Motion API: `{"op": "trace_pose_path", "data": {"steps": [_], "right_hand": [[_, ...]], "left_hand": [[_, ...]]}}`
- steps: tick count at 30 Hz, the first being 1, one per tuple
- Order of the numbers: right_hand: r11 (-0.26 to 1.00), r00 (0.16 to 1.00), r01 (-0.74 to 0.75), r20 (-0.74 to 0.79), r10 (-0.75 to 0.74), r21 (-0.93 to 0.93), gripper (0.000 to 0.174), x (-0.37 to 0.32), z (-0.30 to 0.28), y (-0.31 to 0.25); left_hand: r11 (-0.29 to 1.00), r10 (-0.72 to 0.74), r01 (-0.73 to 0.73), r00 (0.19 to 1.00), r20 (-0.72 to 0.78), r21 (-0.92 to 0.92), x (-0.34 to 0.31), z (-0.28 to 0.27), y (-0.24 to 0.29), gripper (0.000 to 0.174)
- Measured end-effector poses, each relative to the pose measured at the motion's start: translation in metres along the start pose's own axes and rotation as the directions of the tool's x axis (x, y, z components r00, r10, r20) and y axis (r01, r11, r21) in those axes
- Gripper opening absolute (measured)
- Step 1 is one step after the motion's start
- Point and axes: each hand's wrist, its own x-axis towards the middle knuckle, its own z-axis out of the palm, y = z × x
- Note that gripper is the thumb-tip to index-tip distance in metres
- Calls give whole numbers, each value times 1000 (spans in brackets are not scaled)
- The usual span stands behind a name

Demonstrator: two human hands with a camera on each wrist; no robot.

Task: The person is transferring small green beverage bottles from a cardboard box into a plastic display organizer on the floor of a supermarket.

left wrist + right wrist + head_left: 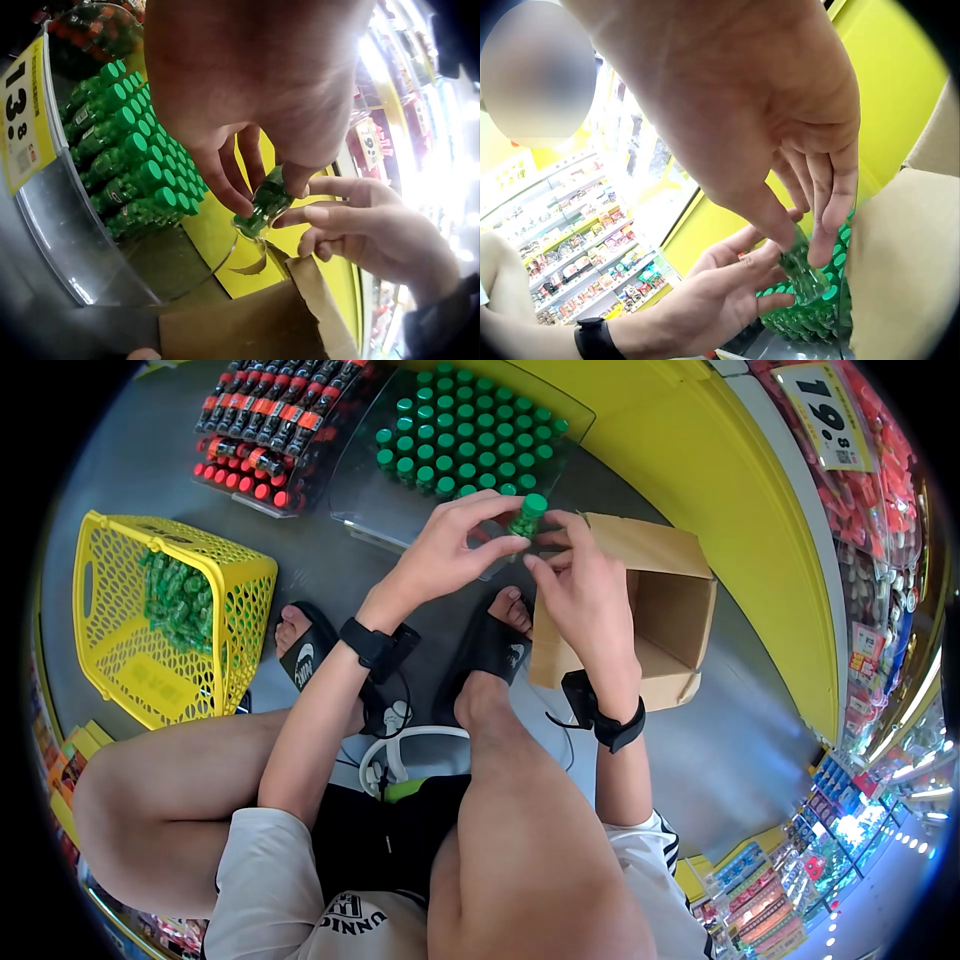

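A small green bottle [524, 520] with a green cap is between both hands, over the edge of the clear bin. My left hand [452, 550] pinches it between thumb and fingers in the head view. From the other side, the fingers of my right hand [585, 595] touch or hold the bottle; the left wrist view shows them at the bottle [271, 201] too. In the right wrist view, the right thumb and fingers are round the bottle [804, 274]. Rows of green-capped bottles [470, 435] stand in the clear bin [375, 525].
An open cardboard box [675, 610] stands right of the hands. On the left is a yellow basket [240, 575] with green items inside. Red-capped dark bottles [265, 420] are stacked at the back left. Cables and a white ring-like object [395, 755] lie near the feet.
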Motion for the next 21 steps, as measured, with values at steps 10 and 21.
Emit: {"op": "trace_pose_path", "data": {"steps": [10,21], "right_hand": [[951,986,144,-38,-160,-275,27,21,20,-15],[938,998,60,1,-63,-342,20,22,37,-3]], "left_hand": [[993,30,-38,997,78,114,-9,-9,-19,43],[937,-76,89,996,-51,337,-14,-11,-32,39]]}}
